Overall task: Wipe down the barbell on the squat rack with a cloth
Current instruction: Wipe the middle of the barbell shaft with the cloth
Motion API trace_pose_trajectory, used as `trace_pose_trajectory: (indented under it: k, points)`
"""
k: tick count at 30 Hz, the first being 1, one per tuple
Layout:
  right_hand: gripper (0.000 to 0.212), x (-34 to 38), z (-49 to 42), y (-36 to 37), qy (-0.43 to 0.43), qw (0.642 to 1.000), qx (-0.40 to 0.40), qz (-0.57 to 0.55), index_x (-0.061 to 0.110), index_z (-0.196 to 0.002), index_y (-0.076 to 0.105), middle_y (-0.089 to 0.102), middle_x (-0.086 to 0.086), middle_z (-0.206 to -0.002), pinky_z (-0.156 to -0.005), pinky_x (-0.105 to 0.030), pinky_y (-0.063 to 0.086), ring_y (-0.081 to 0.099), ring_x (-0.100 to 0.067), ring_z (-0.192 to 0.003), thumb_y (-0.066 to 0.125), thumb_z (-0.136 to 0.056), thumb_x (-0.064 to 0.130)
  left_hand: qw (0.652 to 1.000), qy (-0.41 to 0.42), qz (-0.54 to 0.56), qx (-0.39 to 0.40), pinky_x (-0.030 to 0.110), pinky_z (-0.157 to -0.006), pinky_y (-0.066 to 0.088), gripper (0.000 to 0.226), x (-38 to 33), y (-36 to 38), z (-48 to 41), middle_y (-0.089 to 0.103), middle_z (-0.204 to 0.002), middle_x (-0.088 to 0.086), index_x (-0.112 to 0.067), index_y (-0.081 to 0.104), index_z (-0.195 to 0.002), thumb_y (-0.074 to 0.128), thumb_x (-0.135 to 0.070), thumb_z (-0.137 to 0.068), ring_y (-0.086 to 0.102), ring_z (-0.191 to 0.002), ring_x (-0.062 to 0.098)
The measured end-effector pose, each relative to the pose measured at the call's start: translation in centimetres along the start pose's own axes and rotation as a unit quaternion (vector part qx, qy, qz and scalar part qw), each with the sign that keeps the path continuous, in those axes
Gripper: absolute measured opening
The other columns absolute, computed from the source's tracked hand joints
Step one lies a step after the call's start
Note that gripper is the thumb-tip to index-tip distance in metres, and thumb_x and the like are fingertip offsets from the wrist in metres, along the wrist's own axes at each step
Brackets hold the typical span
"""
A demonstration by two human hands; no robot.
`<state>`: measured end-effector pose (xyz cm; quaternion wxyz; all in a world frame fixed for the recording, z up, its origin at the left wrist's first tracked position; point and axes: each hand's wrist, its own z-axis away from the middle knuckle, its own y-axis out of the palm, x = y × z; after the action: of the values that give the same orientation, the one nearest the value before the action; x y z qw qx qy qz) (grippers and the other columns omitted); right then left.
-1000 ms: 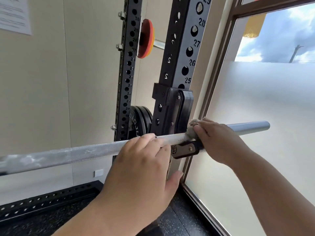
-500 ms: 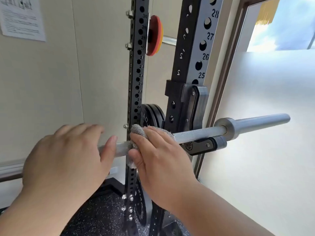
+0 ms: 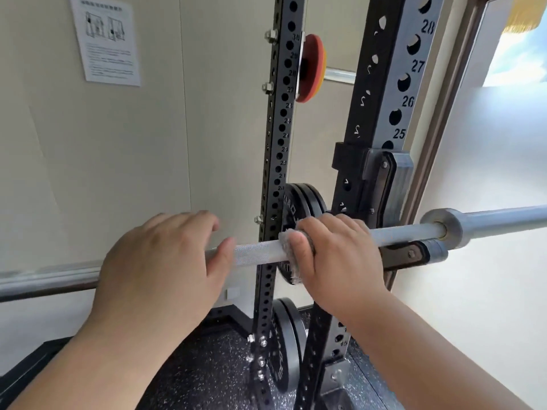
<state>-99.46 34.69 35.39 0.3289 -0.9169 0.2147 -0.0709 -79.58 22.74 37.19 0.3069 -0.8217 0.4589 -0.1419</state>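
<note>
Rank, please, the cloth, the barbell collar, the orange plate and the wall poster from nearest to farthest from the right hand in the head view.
1. cloth: gripped in the right hand itself.
2. barbell collar: off to its right.
3. orange plate: high above, further back.
4. wall poster: upper left, on the wall.

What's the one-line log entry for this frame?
phase: wiping | right hand: grips cloth around barbell | left hand: rests on barbell | barbell: on rack hook

left grip lies palm-down, fingers loosely straight, thumb touching the barbell. right grip, knuckles up, curls round the cloth on it. both bare forearms reach forward.
</note>
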Motion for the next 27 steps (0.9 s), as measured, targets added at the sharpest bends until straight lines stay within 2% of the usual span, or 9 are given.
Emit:
trace_pose_trajectory:
  k: [2,4,6,8,12,17,19,22,27]
  points:
    - [0.055,2.8,-0.3,0.3,-0.035,0.999,-0.012,-0.026,0.025,-0.086,0.065,0.058,0.007,-0.072,-0.071,-0.04,0.043,0.054,-0.023,-0.067,0.022,-0.103,0.055,0.999,-0.034,-0.03,-0.01,0.03,-0.055,0.042,0.03,1.7,-0.5,0.4,0.074,-0.084,-0.007,-0.025,0.07,-0.095,0.056,-0.051,-0.093,0.068,-0.074,0.028]
    - [0.056,5.2,-0.6,0.5,-0.07,0.997,-0.017,-0.039,0.025,-0.086,0.065,0.058,0.006,-0.07,-0.067,-0.039,0.044,0.054,-0.022,-0.063,0.023,-0.102,0.059,0.995,-0.079,-0.059,0.005,0.031,-0.058,0.048,0.043,3.8,-1.0,0.6,0.073,-0.086,-0.009,-0.031,0.068,-0.097,0.042,-0.065,-0.092,0.067,-0.075,0.026]
    - [0.057,5.8,-0.7,0.4,-0.105,0.993,-0.005,-0.049,0.025,-0.092,0.064,0.059,0.006,-0.073,-0.067,-0.037,0.045,0.055,-0.021,-0.064,0.023,-0.1,0.064,0.988,-0.127,-0.075,0.043,0.034,-0.064,0.053,0.057,5.4,-1.2,0.8,0.072,-0.085,-0.012,-0.036,0.065,-0.093,0.025,-0.076,-0.089,0.067,-0.078,0.025]
    - [0.056,4.6,-0.8,0.0,-0.148,0.987,0.026,-0.061,0.026,-0.105,0.062,0.059,0.008,-0.08,-0.069,-0.037,0.046,0.057,-0.019,-0.069,0.027,-0.097,0.069,0.982,-0.135,-0.117,0.066,0.031,-0.065,0.051,0.067,5.8,-1.2,1.1,0.071,-0.079,-0.012,-0.037,0.063,-0.081,0.01,-0.078,-0.088,0.067,-0.078,0.024]
    - [0.062,1.4,-1.2,-1.1,-0.228,0.968,0.086,-0.055,0.033,-0.134,0.048,0.061,0.013,-0.098,-0.079,-0.034,0.05,0.061,-0.014,-0.086,0.038,-0.09,0.075,0.979,-0.12,-0.156,0.052,0.027,-0.055,0.038,0.063,5.0,-1.6,1.4,0.055,-0.055,-0.006,-0.026,0.053,-0.061,0.02,-0.067,-0.096,0.059,-0.06,0.026]
    - [0.054,-3.3,-1.4,-1.6,-0.181,0.979,0.091,-0.029,0.039,-0.117,0.051,0.061,0.018,-0.089,-0.069,-0.03,0.053,0.06,-0.008,-0.079,0.045,-0.082,0.08,0.976,-0.119,-0.176,0.047,0.025,-0.052,0.036,0.064,5.1,-1.2,1.6,0.05,-0.048,-0.005,-0.021,0.053,-0.059,0.022,-0.061,-0.099,0.053,-0.05,0.024]
    - [0.053,-4.8,-0.9,-1.3,-0.159,0.983,0.082,-0.027,0.036,-0.113,0.053,0.059,0.018,-0.086,-0.073,-0.032,0.052,0.059,-0.009,-0.078,0.049,-0.081,0.078,0.975,-0.119,-0.186,0.038,0.026,-0.053,0.036,0.064,5.0,-0.9,1.6,0.05,-0.049,-0.004,-0.02,0.054,-0.06,0.022,-0.06,-0.099,0.053,-0.051,0.027]
    - [0.047,-3.9,-0.3,-0.6,-0.14,0.988,0.056,0.02,0.031,-0.106,0.054,0.056,0.011,-0.083,-0.078,-0.038,0.048,0.057,-0.017,-0.079,0.049,-0.085,0.072,0.97,-0.127,-0.199,0.056,0.029,-0.055,0.036,0.065,5.2,-0.8,1.4,0.053,-0.054,-0.003,-0.02,0.057,-0.063,0.02,-0.057,-0.1,0.053,-0.055,0.028]
    - [0.034,0.1,-0.6,-0.4,-0.132,0.989,0.058,0.026,0.025,-0.102,0.058,0.058,0.005,-0.08,-0.074,-0.038,0.047,0.059,-0.025,-0.076,0.058,-0.086,0.056,0.968,-0.108,-0.214,0.069,0.029,-0.054,0.034,0.065,5.2,-0.7,1.3,0.054,-0.058,-0.002,-0.024,0.063,-0.069,0.014,-0.055,-0.1,0.054,-0.059,0.027]
